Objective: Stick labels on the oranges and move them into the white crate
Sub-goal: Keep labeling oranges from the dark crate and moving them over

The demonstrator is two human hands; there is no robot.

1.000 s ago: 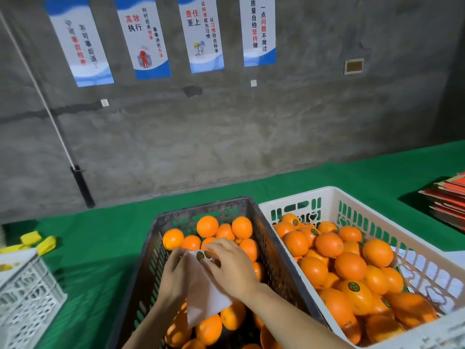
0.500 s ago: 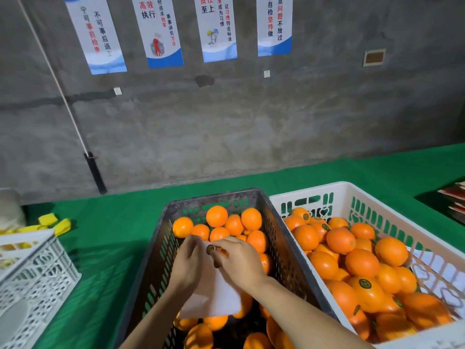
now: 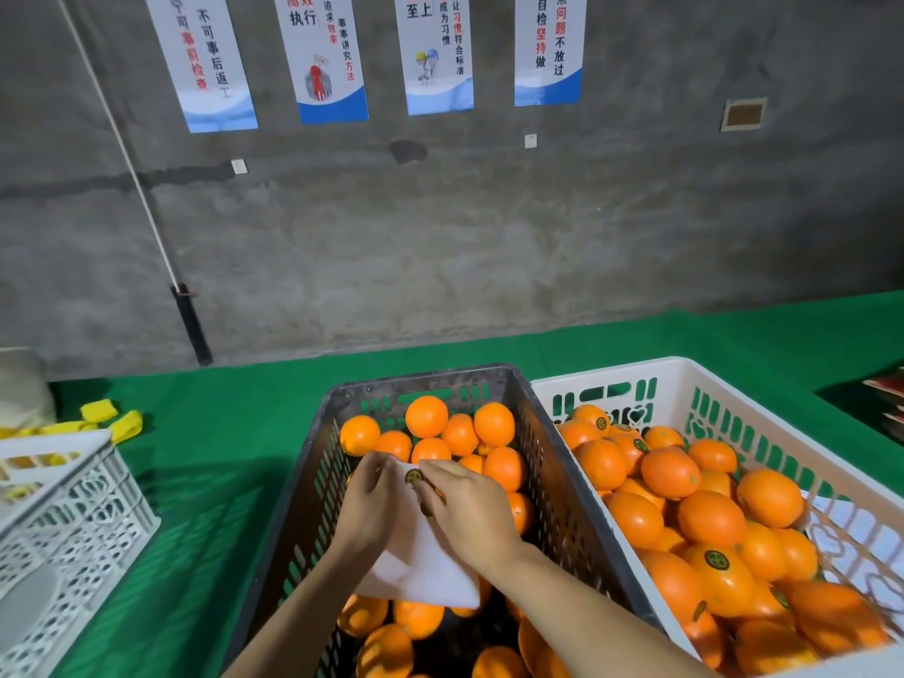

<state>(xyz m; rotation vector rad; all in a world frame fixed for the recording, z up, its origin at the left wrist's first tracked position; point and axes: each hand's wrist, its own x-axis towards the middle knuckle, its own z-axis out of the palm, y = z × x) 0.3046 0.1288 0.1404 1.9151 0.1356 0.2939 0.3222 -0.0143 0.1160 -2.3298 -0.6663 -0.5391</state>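
A dark crate (image 3: 548, 462) in front of me holds several unlabelled oranges (image 3: 426, 415). To its right a white crate (image 3: 763, 398) is filled with oranges (image 3: 670, 472), some bearing round dark labels. Above the dark crate my left hand (image 3: 364, 506) holds a white label sheet (image 3: 420, 570) by its top left corner. My right hand (image 3: 469, 506) pinches at a round label (image 3: 413, 478) near the sheet's top edge. Whether the label is off the sheet I cannot tell.
Both crates stand on a green table (image 3: 210, 482) against a grey wall with posters. Another white crate (image 3: 63, 521) sits at the left edge, with yellow pieces (image 3: 115, 420) behind it. Red flat items (image 3: 888, 403) lie at the far right.
Both hands stay together on the label sheet over the dark crate. The camera has tilted down slightly, so the crates sit higher in view. My right fingers have shifted on the sheet's top edge.
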